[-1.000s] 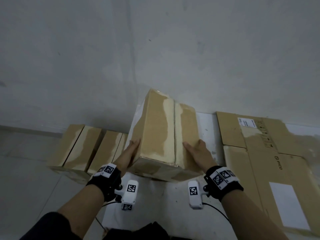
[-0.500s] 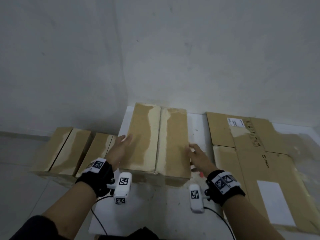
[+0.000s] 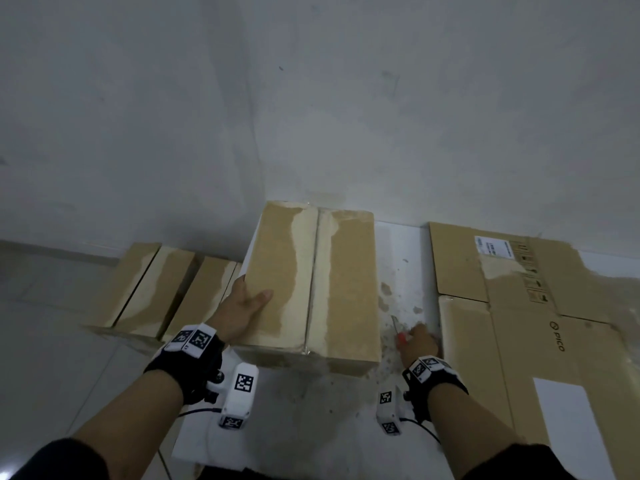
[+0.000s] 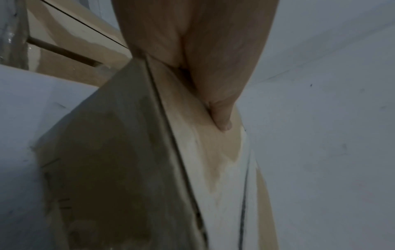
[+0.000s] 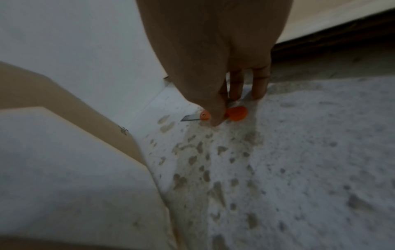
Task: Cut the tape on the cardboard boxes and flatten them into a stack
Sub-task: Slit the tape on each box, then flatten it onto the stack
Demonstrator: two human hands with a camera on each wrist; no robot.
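Observation:
A taped cardboard box point(image 3: 311, 282) lies flat on the white table point(image 3: 294, 427), its taped centre seam facing up. My left hand point(image 3: 242, 306) grips the box's near left edge, thumb on top point(image 4: 222, 118) and fingers hidden down the side. To the box's right, my right hand point(image 3: 419, 344) is down on the table, and its thumb and fingers pinch an orange utility knife point(image 5: 224, 115) with the blade out, pointing away from me. The knife point(image 3: 398, 332) still touches the tabletop.
Flattened cardboard point(image 3: 519, 323) covers the table's right side, close to my right hand. Two more taped boxes point(image 3: 156, 289) sit lower, left of the table. A grey wall point(image 3: 311, 116) stands right behind the box. The tabletop beside the knife is stained.
The box went from tilted up on its near edge to lying flat. My right hand left the box and came down on the knife. My left hand shifted onto the box's left edge.

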